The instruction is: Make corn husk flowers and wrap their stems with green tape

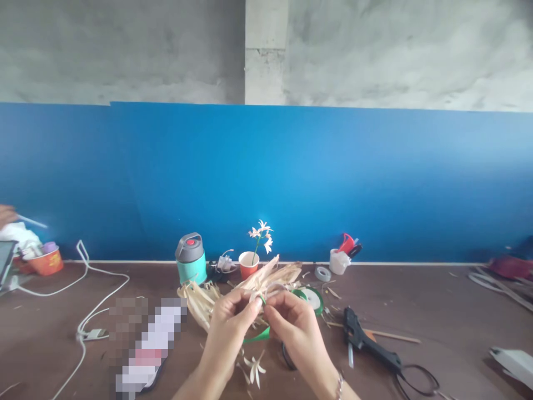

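My left hand and my right hand meet at the middle of the brown table, fingers pinched together on a small pale piece wrapped with green tape. A strip of green tape hangs down between the hands. Behind them lies a heap of dried corn husks. A roll of green tape sits just past my right hand. A small pale husk flower lies on the table below my left hand.
A black glue gun with its cable lies to the right. At the blue wall stand a teal flask, an orange cup holding a husk flower, and a white cup with tools. White cables trail left. Another person's hand shows at far left.
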Demonstrator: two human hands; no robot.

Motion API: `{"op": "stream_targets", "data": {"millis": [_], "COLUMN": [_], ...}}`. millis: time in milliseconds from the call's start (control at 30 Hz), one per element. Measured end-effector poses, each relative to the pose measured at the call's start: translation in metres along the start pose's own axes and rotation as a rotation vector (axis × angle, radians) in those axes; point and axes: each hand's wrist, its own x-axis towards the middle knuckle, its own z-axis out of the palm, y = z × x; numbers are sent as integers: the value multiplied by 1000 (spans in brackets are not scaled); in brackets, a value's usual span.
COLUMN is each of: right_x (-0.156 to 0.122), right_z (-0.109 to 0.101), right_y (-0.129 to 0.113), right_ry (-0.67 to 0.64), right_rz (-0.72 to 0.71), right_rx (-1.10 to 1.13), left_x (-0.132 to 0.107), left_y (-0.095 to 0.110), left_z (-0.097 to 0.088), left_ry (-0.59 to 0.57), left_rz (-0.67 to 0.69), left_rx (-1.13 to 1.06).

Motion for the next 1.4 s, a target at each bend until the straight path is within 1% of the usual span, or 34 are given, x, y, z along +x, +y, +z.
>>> {"op": "stream_targets", "data": {"millis": [167,300,400,467,533,633,800,900,1000,1100,1200,1267,1333,1400], "right_x": [-1,-2,-1,0,2,4,7,8,9,8,5,2,1,1], "right_z": [1,2,1,-2,-5,-8,-10,-11,-13,-15,-18,-19,-18,-17], "right_y": [0,-2,-6,-8,-10,-10,-8,-7,-5,-6,-11,-16,-19,-20], "right_ry": [13,33,-11,-79,-124,-137,-119,-103,-115,-139,-155,-146,-126,-107], "right_rz": [11,16,42,89,127,149,152,113,68,31,-16,-94,-202,-270], "right_rx": [-9,-48,-45,-12,13,48,49,35,-11,-115,-271,-398,-515,-581], "left_x": [0,0,1,2,3,5,7,7,7,6,7,7,8,9], "left_y": [-8,-11,-8,-5,-2,0,-3,-6,-7,-5,-3,-4,-6,-9], "left_z": [-2,0,1,-1,-3,-7,-8,-8,-8,-9,-10,-10,-10,-10], "left_ry": [-29,47,77,55,-14,-106,-136,-133,-153,-185,-203,-186,-165,-144], "left_rz": [39,60,77,83,69,61,62,62,48,47,30,2,-42,-82], "left_rx": [66,115,115,118,124,138,150,140,110,117,126,106,70,43]}}
